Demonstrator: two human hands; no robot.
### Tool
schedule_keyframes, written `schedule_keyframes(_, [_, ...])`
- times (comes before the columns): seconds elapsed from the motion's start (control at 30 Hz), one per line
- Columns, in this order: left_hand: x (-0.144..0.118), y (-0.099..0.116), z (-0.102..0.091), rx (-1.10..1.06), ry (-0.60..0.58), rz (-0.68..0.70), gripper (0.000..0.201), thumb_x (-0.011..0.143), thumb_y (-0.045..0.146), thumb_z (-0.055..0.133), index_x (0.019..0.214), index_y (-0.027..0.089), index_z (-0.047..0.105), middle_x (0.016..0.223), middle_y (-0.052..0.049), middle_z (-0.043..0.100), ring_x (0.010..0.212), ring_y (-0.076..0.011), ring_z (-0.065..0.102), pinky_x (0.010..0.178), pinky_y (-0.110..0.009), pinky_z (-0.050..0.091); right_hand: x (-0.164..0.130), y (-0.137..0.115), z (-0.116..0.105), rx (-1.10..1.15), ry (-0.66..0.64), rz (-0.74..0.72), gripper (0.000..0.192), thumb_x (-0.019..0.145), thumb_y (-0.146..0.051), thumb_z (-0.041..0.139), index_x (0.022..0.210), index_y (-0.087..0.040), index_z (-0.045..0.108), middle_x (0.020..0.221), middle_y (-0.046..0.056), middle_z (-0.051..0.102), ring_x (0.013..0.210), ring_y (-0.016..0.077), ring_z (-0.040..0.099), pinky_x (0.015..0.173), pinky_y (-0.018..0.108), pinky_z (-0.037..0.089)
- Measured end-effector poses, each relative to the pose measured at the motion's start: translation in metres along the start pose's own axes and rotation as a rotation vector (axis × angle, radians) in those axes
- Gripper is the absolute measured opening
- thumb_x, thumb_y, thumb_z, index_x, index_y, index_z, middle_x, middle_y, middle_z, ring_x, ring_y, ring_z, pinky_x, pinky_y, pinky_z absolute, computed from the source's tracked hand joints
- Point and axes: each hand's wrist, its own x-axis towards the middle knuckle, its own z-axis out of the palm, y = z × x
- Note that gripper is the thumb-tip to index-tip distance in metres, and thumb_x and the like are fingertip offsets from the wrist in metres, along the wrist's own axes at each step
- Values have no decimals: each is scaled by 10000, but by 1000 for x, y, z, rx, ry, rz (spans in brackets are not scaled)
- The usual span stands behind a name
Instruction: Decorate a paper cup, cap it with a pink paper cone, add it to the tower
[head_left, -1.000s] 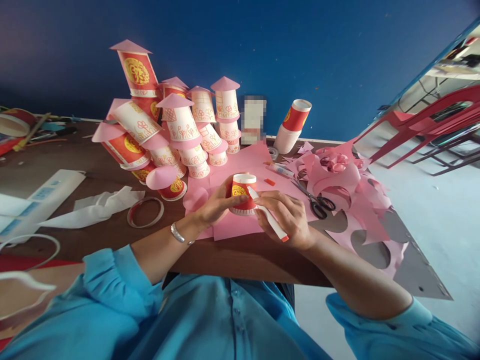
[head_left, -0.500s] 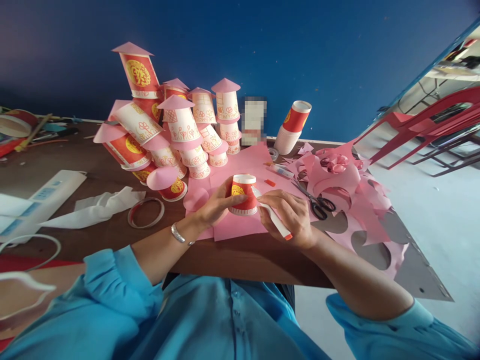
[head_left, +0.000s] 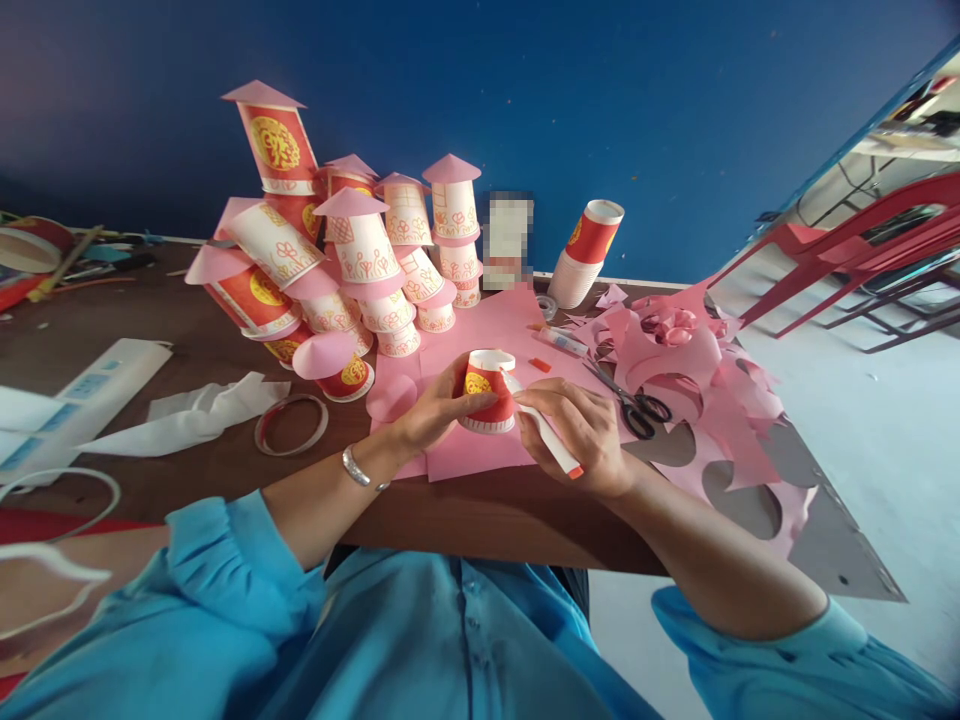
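Observation:
My left hand (head_left: 437, 408) is wrapped round a red paper cup (head_left: 487, 393) with a yellow emblem, its narrow base upward. Short marks run along the white band at its lower rim. Between the fingers of my right hand (head_left: 581, 430) is a white marker (head_left: 550, 438) with an orange end, its tip at the cup's upper right side. Below both hands lies pink paper (head_left: 480, 460). A small orange cap (head_left: 540, 365) rests on this paper, just beyond my right hand.
Paper-cup towers (head_left: 367, 250) with pink cone roofs stand at back left. Scissors (head_left: 641, 412), a tube (head_left: 562, 342) and pink scraps (head_left: 675, 350) lie right; a cup stack (head_left: 581, 260) stands behind. Left are a tape roll (head_left: 291, 425) and a power strip (head_left: 90, 405).
The cup has tilted slightly toward me, showing more of its upturned base. The marker tip now sits a little higher and further left on the cup. Both hands keep their hold.

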Motion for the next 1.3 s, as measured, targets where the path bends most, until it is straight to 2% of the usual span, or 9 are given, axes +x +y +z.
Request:
schedule_keyframes(0.2, [0, -7, -4, 20, -16, 35, 503, 877, 338, 806, 1335, 226, 630, 1283, -87, 679, 1226, -279, 598, 1082, -410, 464, -1, 1, 2, -3, 16, -11, 231, 933, -85, 608, 1141, -187, 605, 885, 74, 764, 773, 194, 758, 689, 298, 634])
schedule_keyframes(0.47, [0, -3, -2, 7, -34, 23, 459, 880, 356, 798, 1291, 228, 640, 1243, -75, 684, 1130, -252, 626, 1005, -379, 491, -2, 1, 2, 19, -13, 4, 257, 924, -94, 603, 1155, -207, 601, 900, 62, 771, 781, 193, 763, 695, 296, 631])
schedule_keyframes(0.67, [0, 3, 1, -5, -26, 9, 456, 843, 376, 826, 1227, 208, 643, 1105, -51, 678, 1015, -219, 612, 926, -354, 504, 0, 0, 0, 16, -9, 1, 200, 912, -84, 603, 1073, -202, 597, 838, 52, 756, 697, 179, 733, 640, 287, 603])
schedule_keyframes(1.0, [0, 4, 1, -13, -21, -7, 464, 839, 380, 826, 1232, 213, 646, 1162, -57, 687, 1075, -244, 609, 960, -375, 504, -1, 1, 0, -13, -15, 5, 221, 917, -95, 594, 1105, -211, 606, 849, 44, 752, 702, 186, 732, 640, 297, 597])
schedule_keyframes(1.3, [-1, 7, 5, -34, -12, -16, 436, 825, 355, 843, 1200, 231, 660, 1070, -28, 692, 996, -213, 614, 917, -349, 504, 0, 0, 1, -2, 5, -35, 202, 912, -73, 612, 1078, -187, 599, 841, 67, 759, 706, 186, 734, 637, 301, 609])
